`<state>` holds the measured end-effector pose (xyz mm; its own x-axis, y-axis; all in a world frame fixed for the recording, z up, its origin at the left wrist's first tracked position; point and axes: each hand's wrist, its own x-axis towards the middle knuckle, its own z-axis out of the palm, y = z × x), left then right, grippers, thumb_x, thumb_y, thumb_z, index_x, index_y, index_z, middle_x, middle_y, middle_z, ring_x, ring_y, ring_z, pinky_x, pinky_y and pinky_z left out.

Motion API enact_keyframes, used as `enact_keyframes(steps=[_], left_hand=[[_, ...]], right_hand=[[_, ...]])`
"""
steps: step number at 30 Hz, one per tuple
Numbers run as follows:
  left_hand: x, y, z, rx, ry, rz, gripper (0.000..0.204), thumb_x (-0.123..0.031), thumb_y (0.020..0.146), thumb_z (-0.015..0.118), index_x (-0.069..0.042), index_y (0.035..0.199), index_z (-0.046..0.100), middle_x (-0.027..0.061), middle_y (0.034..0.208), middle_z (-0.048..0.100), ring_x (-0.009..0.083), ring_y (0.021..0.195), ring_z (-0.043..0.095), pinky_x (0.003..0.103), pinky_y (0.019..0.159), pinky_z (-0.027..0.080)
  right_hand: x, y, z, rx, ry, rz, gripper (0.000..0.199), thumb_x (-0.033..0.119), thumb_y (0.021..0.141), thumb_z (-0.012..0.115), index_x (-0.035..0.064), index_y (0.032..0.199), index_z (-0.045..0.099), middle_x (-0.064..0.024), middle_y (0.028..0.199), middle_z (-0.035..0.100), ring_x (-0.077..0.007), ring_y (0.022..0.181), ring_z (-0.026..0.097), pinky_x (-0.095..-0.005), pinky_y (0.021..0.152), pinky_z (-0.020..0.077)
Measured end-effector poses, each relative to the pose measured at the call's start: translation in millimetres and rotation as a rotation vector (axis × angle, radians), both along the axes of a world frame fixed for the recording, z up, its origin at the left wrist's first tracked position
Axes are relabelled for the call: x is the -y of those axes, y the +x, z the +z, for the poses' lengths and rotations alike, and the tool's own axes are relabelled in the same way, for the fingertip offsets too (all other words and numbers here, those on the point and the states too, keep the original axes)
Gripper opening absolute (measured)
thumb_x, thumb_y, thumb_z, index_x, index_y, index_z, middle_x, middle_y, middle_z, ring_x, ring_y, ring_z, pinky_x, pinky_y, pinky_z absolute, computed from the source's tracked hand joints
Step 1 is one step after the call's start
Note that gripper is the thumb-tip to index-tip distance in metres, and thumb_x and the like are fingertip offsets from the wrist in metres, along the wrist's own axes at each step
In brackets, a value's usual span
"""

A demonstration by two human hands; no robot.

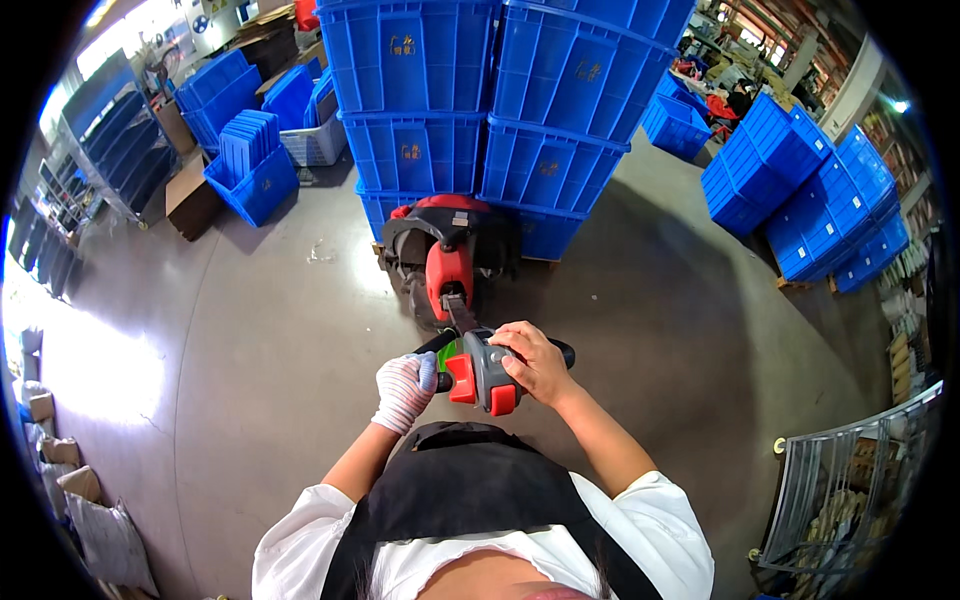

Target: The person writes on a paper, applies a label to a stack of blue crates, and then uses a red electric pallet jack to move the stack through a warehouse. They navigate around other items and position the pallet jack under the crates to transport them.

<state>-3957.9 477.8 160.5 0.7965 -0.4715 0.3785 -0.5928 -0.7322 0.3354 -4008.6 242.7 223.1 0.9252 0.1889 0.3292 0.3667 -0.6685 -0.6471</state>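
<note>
Step in hand, by look: steering electric pallet jack [447, 262] loaded with stacked blue crates [500, 110]. Left hand [405, 388], gloved, wrapped closed on tiller handle [480, 368]; right hand [535, 362], bare, gripping handle's right side over controls. Jack directly ahead on floor [250, 330], crates beyond. Next move calls for steady two-handed steering.

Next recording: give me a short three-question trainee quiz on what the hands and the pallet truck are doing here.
1. True or false: the left hand wears a white glove.
2. What does the right hand grip? A) a blue crate B) the pallet truck handle C) a cardboard box
3. What is stacked in front of the red pallet truck?

Key: 1 true. 2 B. 3 blue crates.
</note>
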Motion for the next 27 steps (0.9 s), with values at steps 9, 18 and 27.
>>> enact_keyframes(steps=[9,18,27], left_hand=[[-7.7,-2.1,1.1,-0.021,-0.007,0.008,0.018,-0.015,0.083,0.047,-0.007,0.068,0.051,0.0133,0.059,0.056,0.0336,0.056,0.056,0.043,0.049,0.042],[-1.4,-10.2,12.4,-0.235,-0.179,0.065,0.014,-0.021,0.075,0.057,-0.009,0.075,0.064,0.0115,0.067,0.063,0.0308,0.063,0.06,0.042,0.057,0.046],[11.1,9.9,-26.5,-0.39,-0.346,-0.045,0.044,-0.032,0.093,0.039,-0.003,0.062,0.051,0.0108,0.054,0.054,0.0206,0.045,0.047,0.035,0.046,0.038]], right_hand=[[-8.4,-2.0,1.1,-0.013,-0.002,0.0,0.037,0.04,0.085,0.046,0.0136,0.108,0.058,-0.0081,0.112,0.054,-0.029,0.107,0.053,-0.0383,0.087,0.0446],[21.1,5.2,-10.5,0.01,0.12,0.098,0.069,0.065,0.086,0.041,0.0067,0.123,0.046,-0.0152,0.119,0.051,-0.0328,0.11,0.051,-0.0414,0.093,0.0404],[91.3,-10.8,-16.1,-0.608,-0.141,0.046,0.043,0.046,0.078,0.062,0.0043,0.09,0.067,-0.0141,0.081,0.066,-0.0267,0.08,0.063,-0.0367,0.073,0.0482]])
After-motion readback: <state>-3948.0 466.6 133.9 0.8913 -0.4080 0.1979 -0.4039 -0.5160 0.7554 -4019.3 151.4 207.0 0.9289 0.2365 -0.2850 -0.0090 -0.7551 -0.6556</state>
